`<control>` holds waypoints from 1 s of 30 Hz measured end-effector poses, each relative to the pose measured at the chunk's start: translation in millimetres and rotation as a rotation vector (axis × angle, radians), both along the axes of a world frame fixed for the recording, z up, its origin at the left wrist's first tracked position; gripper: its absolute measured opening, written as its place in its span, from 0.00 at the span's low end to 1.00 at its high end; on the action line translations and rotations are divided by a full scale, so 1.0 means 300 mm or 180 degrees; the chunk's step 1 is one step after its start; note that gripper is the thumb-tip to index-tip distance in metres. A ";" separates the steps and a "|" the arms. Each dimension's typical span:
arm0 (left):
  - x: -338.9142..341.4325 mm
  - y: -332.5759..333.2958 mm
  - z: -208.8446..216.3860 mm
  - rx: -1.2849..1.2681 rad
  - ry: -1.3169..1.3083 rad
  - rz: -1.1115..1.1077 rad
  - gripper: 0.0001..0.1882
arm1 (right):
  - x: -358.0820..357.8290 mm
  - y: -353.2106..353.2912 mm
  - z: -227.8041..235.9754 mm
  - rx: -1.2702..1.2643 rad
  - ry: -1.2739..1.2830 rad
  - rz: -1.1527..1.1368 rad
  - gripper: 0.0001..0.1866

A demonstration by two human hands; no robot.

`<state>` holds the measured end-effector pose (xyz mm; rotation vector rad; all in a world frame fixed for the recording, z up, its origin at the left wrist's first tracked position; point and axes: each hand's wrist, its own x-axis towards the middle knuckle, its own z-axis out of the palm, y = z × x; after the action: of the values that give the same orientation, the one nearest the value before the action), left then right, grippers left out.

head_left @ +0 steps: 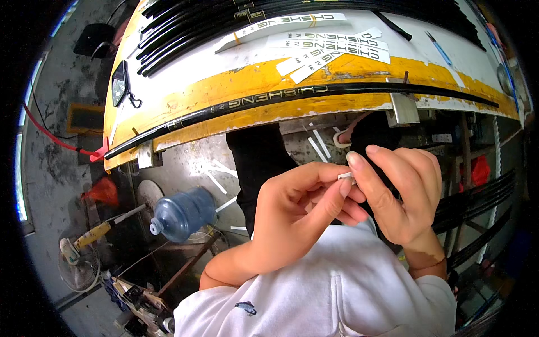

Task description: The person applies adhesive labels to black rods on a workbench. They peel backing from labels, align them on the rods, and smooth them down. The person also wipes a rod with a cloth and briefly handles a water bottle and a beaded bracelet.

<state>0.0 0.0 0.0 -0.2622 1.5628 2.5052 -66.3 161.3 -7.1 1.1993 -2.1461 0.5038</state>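
Spanning upper view: yellow-and-white bench [247,77]. Black rod [359,87] along near edge. Left hand [295,216]: thumb and forefinger closed in pinch. Right hand [401,194]: raised alongside, cannot tell whether gripping. Small white piece [346,175]: in left pinch, between hands, apart from rod. Good handling, in my judgement: light pressure, both wrists steady, piece fully in sight.
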 end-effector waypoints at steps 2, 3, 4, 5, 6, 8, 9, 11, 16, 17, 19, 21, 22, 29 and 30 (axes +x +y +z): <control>-0.004 0.008 0.008 0.0145 -0.0153 0.0075 0.11 | 0.000 -0.006 -0.010 -0.0002 0.0049 -0.0004 0.15; -0.010 0.001 0.009 0.0184 -0.0180 0.0071 0.10 | 0.000 0.002 -0.005 0.0039 0.0091 -0.0007 0.15; -0.017 -0.007 0.009 0.0224 -0.0207 0.0065 0.10 | -0.006 -0.001 -0.013 0.0040 0.0110 0.0010 0.15; -0.021 -0.015 0.007 0.0266 -0.0234 0.0058 0.10 | -0.005 -0.005 -0.018 0.0029 0.0090 0.0030 0.15; -0.020 -0.016 0.002 0.0356 -0.0238 -0.0007 0.10 | -0.006 -0.002 -0.021 0.0042 0.0088 0.0052 0.15; -0.018 -0.019 -0.011 0.0538 -0.0245 -0.0140 0.11 | 0.001 0.004 -0.021 0.0042 0.0009 0.0101 0.15; -0.017 -0.012 -0.015 0.0514 -0.0237 -0.0075 0.11 | 0.000 0.008 -0.023 -0.0013 -0.0050 0.0199 0.15; -0.015 0.004 -0.022 0.0467 -0.0223 0.0056 0.11 | -0.005 0.018 -0.031 -0.0124 -0.0171 0.0393 0.16; -0.012 0.011 -0.022 0.0250 -0.0092 0.0104 0.11 | -0.018 0.020 -0.047 -0.0513 -0.0675 0.0454 0.19; -0.012 0.011 -0.021 0.0170 -0.0035 0.0116 0.12 | -0.023 0.020 -0.043 -0.0466 -0.0681 0.0467 0.19; -0.008 0.014 -0.025 0.0049 0.0013 0.0109 0.12 | -0.033 0.020 -0.030 -0.0377 -0.0682 0.0493 0.19; -0.005 0.014 -0.026 -0.0045 0.0026 0.0088 0.13 | -0.032 0.022 -0.026 -0.0306 -0.0668 0.0508 0.18; -0.006 0.011 -0.023 -0.0078 0.0015 0.0068 0.14 | -0.030 0.022 -0.023 -0.0254 -0.0629 0.0494 0.18; -0.002 -0.006 -0.016 0.0288 -0.0094 0.0006 0.17 | -0.013 0.010 -0.022 -0.0119 0.0013 0.0441 0.13; -0.003 -0.007 -0.013 0.0274 -0.0137 0.0005 0.16 | -0.014 0.010 -0.028 -0.0148 0.0078 0.0475 0.12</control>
<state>-0.9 -2.0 -3.9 -0.3032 1.4352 2.5429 -70.5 164.3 -15.5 1.3391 -2.0232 0.5969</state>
